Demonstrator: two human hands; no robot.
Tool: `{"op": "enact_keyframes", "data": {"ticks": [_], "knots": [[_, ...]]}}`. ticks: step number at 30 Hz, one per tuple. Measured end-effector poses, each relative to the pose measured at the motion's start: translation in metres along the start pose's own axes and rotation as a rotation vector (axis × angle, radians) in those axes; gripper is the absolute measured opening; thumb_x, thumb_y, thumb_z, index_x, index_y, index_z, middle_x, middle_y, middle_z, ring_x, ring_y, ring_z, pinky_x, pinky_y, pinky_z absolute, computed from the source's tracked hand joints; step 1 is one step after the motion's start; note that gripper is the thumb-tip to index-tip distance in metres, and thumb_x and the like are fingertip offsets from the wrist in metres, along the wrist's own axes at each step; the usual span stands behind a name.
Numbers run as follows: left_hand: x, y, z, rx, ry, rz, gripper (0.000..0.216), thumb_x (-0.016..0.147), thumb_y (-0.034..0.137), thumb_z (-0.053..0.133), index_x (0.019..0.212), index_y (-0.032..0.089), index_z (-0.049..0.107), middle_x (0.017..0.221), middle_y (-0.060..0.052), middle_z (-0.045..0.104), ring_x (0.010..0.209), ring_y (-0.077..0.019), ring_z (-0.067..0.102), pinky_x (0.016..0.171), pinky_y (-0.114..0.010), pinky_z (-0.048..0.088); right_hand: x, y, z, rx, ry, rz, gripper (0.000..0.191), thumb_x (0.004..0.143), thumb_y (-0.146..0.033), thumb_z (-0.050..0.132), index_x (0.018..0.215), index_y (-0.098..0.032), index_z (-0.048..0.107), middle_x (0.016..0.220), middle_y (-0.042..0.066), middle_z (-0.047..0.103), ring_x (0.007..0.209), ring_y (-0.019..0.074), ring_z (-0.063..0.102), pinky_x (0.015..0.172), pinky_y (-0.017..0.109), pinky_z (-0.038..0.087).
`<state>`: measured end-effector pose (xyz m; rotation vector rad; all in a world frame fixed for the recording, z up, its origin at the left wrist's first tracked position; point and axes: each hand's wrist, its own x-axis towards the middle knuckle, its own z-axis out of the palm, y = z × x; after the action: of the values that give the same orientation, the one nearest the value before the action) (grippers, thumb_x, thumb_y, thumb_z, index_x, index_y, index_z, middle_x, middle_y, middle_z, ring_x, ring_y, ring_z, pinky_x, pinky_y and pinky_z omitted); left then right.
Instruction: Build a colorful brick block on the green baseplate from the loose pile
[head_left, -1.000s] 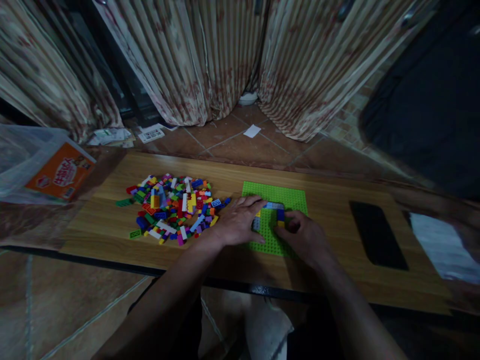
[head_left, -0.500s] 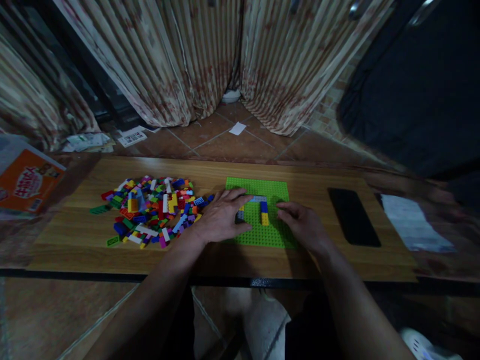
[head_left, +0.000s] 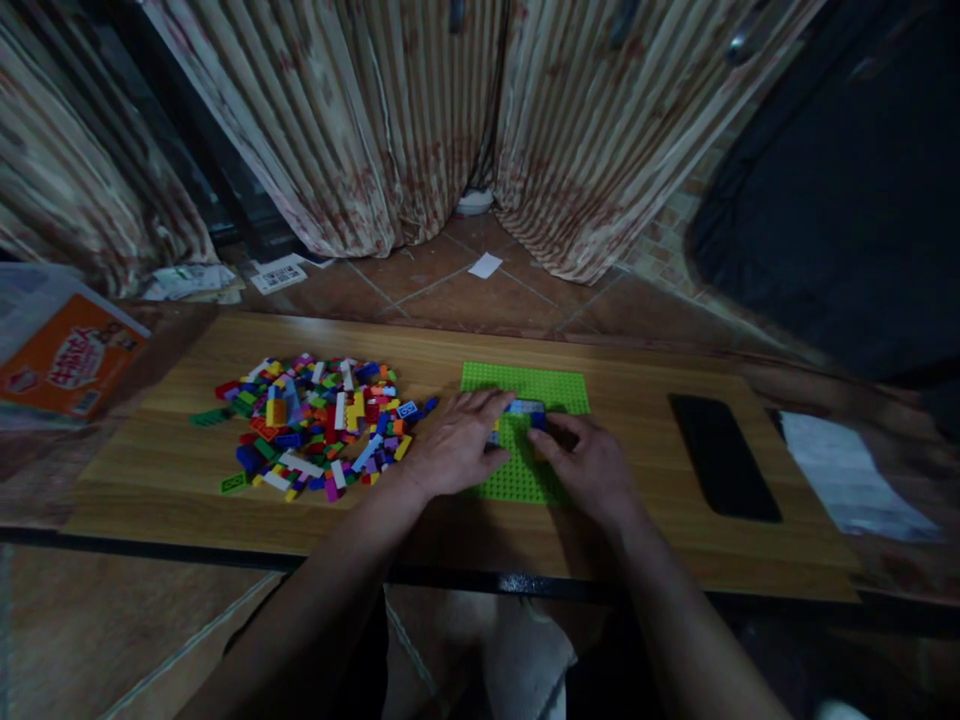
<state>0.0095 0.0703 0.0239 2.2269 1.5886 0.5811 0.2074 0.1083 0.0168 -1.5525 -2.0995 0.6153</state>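
Observation:
A green studded baseplate [head_left: 517, 485] lies on the wooden table, bearing a small frame of building bricks. Its far side is a light grey-blue brick [head_left: 526, 407]; a blue brick [head_left: 538, 421] forms the right corner. My left hand [head_left: 461, 445] curves round the frame's left side, fingers at the far end and thumb at the near end, hiding most of the bricks there. From the right, my right hand [head_left: 589, 460] closes thumb and fingertips on the right-hand bricks, covering the yellow part. A heap of loose bricks [head_left: 330, 425] lies left of my left hand.
A black phone [head_left: 724, 457] lies on the table's right part. Beyond the right edge is a white paper sheet [head_left: 847, 475]. An orange-labelled plastic box [head_left: 71, 355] stands at the left. Curtains [head_left: 435, 130] hang behind the table [head_left: 630, 400].
My right hand has moved left from beside the frame onto its right-hand bricks. My left hand stays round the left side. The whole view has shifted slightly.

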Motion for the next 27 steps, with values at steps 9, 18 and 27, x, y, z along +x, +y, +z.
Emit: {"op": "enact_keyframes", "data": {"ticks": [9,18,27], "knots": [[0.002,0.002,0.000,-0.019,-0.030,-0.034,0.066,0.079,0.027,0.063,0.140,0.019,0.038,0.143,-0.012,0.046,0.134,-0.0267,0.040,0.110,-0.045,0.034,-0.006,-0.006,0.022,-0.038,0.182,0.026,0.037,0.080,-0.043,0.058,0.098,-0.014,0.072,0.088,0.010,0.067,0.077,0.0235,0.062,0.072,0.036,0.048],[0.003,0.004,-0.004,-0.002,-0.060,-0.034,0.060,0.078,0.026,0.064,0.134,0.015,0.046,0.140,-0.013,0.050,0.132,-0.0251,0.043,0.112,-0.042,0.033,-0.008,-0.002,0.027,-0.051,0.204,-0.058,0.035,0.083,-0.038,0.053,0.099,-0.013,0.072,0.081,0.010,0.065,0.073,0.0231,0.059,0.071,0.037,0.048],[0.004,0.005,-0.004,-0.027,-0.069,-0.059,0.062,0.076,0.025,0.064,0.135,0.016,0.046,0.142,-0.012,0.049,0.132,-0.0247,0.043,0.111,-0.042,0.034,-0.008,0.002,0.029,-0.070,0.195,-0.133,0.037,0.086,-0.037,0.050,0.103,-0.012,0.071,0.084,0.011,0.065,0.077,0.0234,0.059,0.074,0.038,0.049]]}}
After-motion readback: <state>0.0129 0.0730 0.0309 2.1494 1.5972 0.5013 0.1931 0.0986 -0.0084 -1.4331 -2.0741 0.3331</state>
